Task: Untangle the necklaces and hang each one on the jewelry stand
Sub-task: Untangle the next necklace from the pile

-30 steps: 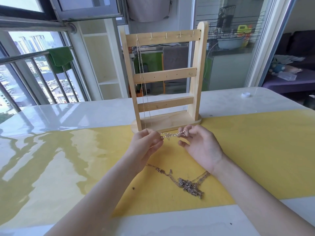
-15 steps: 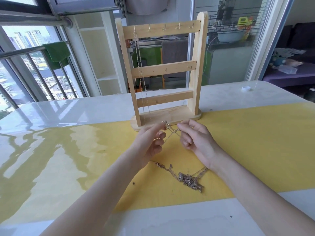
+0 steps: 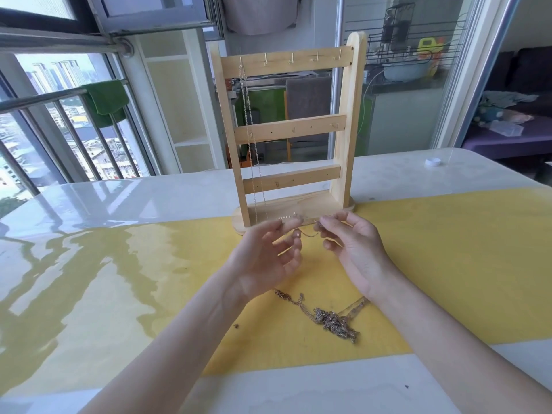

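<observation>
A: we've got a thin chain strung left-right between both hands, just in front of the stand; left hand and right hand equally near.

B: fingers pinch its ends, as far as we can tell; free hooks sit above and beyond; tangle lies on the counter below our wrists.

The wooden jewelry stand rises straight ahead on the tabletop, its base just beyond both hands. A hung chain drapes down its left side, crossing the lower rails; the four hooks to its right on the top rail look bare. A tangled heap of necklaces lies between the forearms. Yellow surface spreads open on either side. A small white cap sits far right.
</observation>
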Available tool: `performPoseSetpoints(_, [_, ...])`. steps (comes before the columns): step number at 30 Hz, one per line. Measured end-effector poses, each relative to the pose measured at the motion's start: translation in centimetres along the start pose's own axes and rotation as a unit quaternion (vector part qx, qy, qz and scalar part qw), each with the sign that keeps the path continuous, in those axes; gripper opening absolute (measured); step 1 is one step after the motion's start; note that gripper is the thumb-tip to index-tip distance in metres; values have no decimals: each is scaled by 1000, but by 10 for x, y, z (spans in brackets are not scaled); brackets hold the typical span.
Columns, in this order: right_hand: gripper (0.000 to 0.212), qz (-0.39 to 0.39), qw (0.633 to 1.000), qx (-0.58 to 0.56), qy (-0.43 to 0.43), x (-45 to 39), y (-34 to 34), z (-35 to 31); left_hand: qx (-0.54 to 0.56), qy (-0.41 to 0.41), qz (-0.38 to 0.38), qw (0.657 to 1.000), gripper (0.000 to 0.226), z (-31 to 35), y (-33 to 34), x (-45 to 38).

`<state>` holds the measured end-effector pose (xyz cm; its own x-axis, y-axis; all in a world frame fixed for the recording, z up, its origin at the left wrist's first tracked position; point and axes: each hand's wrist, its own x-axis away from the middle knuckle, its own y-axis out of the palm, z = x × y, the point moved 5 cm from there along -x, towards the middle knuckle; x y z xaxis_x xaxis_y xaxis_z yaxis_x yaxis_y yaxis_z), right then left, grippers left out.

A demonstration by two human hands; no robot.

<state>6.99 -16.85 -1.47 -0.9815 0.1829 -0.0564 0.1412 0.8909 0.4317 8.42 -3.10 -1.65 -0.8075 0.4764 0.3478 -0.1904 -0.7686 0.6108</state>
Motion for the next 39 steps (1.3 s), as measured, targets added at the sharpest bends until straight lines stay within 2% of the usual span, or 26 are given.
performPoseSetpoints(4, [19,-13,1000,-5,9,0,0,-3,9,21,-7,1000,32,5,3,2])
performPoseSetpoints(9, [17,-33,999,3,11,0,2,-5,-43,33,40,998,20,3,-4,-1])
performPoseSetpoints(14, [10,-91,994,33,45,4,9,0,-15,69,-24,997,46,5,9,2])
performPoseSetpoints(17, [6,-105,991,76,32,6,12,1,-61,130,-17,990,51,5,10,2])
performPoseSetpoints(22, [11,-108,988,111,20,8,13,1,-153,245,40,957,52,16,4,3])
performPoseSetpoints(24, [12,-82,992,98,15,6,11,1,-191,272,45,942,52,19,4,6])
performPoseSetpoints(28, [14,-7,998,55,13,3,1,0,-332,327,55,883,56,22,11,10])
performPoseSetpoints(30, [14,5,999,34,16,2,-3,-1,-349,321,46,879,60,21,12,10])
performPoseSetpoints(33, [16,17,1000,1,19,0,-6,-1,-340,289,27,895,61,18,11,8])
performPoseSetpoints(36, [17,4,1000,15,14,0,-5,-1,-331,268,5,905,62,15,10,7])
performPoseSetpoints(39, [14,-14,998,65,-1,0,-3,0,-344,264,-13,901,62,15,12,7])
